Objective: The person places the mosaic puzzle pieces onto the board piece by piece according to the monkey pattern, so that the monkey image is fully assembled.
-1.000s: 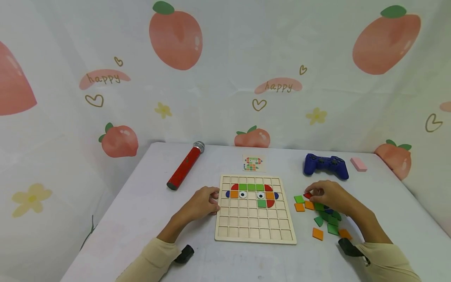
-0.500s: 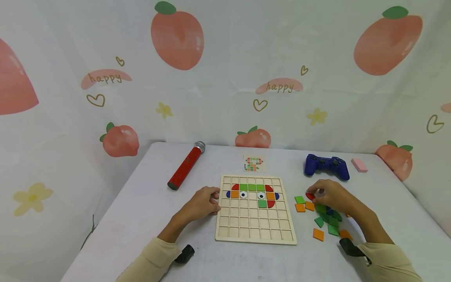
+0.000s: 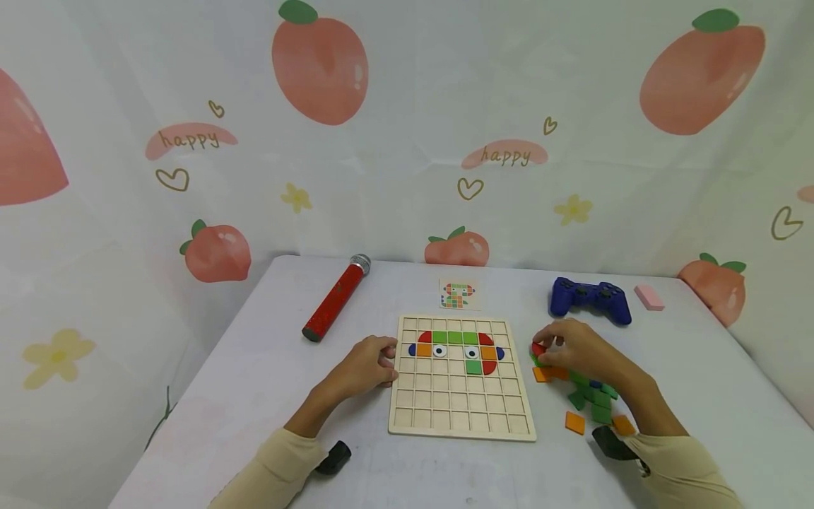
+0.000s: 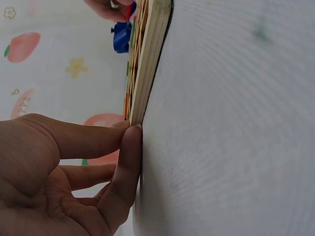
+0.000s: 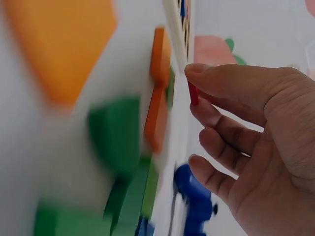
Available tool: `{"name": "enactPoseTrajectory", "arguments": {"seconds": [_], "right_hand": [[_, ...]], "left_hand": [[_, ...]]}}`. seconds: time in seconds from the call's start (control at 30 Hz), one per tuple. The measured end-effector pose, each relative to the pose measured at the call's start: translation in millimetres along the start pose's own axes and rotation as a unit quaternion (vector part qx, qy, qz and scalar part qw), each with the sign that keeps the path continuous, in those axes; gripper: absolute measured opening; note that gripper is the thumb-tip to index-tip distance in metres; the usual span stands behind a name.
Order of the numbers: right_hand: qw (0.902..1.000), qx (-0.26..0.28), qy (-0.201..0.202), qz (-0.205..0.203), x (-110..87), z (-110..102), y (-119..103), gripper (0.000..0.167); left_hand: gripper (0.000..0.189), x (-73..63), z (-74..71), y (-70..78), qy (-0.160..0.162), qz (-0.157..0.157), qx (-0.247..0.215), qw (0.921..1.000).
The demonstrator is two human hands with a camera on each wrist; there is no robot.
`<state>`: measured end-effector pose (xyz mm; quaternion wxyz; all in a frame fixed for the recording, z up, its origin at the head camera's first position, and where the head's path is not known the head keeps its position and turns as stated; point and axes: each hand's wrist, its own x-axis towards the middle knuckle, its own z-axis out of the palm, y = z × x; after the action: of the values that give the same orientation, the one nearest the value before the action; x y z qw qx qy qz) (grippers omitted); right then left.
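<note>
A wooden grid board (image 3: pixel 440 403) lies on the table with a partial face of red, green, orange and blue tiles and two eye tiles in its upper rows. My left hand (image 3: pixel 364 369) holds the board's left edge; in the left wrist view, thumb and finger meet at the board's rim (image 4: pixel 147 73). Between thumb and fingertip, my right hand (image 3: pixel 580 349) pinches a red tile (image 5: pixel 193 93) with a rounded side, raised above the loose tiles right of the board. Beneath and beside that hand lie green tiles (image 3: pixel 600 413) and orange tiles (image 3: pixel 575 423).
Behind the board lies a pattern card (image 3: pixel 459 295). A red microphone (image 3: pixel 333 302) rests at the back left. At the back right are a blue game controller (image 3: pixel 588 299) and a pink block (image 3: pixel 649 297). A printed curtain (image 3: pixel 394 184) hangs behind the table.
My right hand has moved left from over the tile pile toward the board, carrying the red tile. My left hand stays at the board's edge.
</note>
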<state>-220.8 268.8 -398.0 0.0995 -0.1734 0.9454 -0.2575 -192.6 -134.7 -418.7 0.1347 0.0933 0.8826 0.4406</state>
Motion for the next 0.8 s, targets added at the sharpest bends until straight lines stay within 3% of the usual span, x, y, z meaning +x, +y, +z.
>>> {"name": "enactPoseTrajectory", "arguments": {"seconds": [0.8], "right_hand": [[0.9916,0.034,-0.027,-0.122,49.5,45,-85,0.024]], "left_hand": [[0.059,1.7,0.9,0.3,-0.002,-0.005,-0.002,1.0000]]}}
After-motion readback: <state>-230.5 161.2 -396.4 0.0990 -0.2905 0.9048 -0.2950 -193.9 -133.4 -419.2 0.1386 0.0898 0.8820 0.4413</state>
